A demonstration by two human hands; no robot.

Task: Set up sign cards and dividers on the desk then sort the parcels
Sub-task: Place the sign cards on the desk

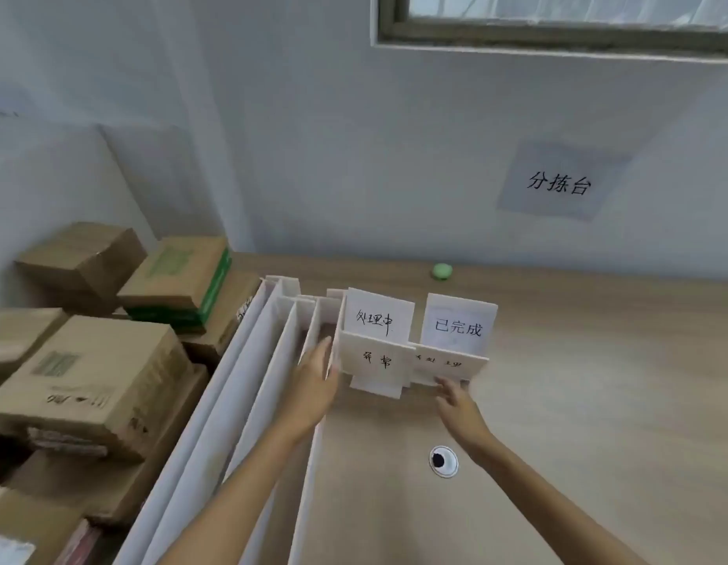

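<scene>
Pale walls and a window framed a wooden desk [578, 360], with a paper notice [560, 182] taped above it. Four white sign cards [415, 340] were clustered near the middle of the desk, two in front and two behind, not yet spread out. The front right card [450, 362] was touched at its lower edge by the right hand [456, 401], whose fingers were apart and loosely curled; whether it was actually gripped could not be told. The left hand [313, 381] was laid flat, fingers together, against the left side of the card cluster and the nearest divider [309, 462].

Several long white dividers [248, 381] were stacked on edge along the desk's left side, leaning together and not separated into lanes. Beyond them, at the left, the parcels [89, 360] were piled as brown cartons, apparently unsorted. A small green object [442, 271] lay near the wall, and a round cable port [444, 461] was set into the desk between the forearms.

The task was judged to be at an early stage: the cards and dividers were gathered on the desk but none seemed placed in a final position. Spacing the cards, setting out the dividers and sorting every parcel appeared to remain.
</scene>
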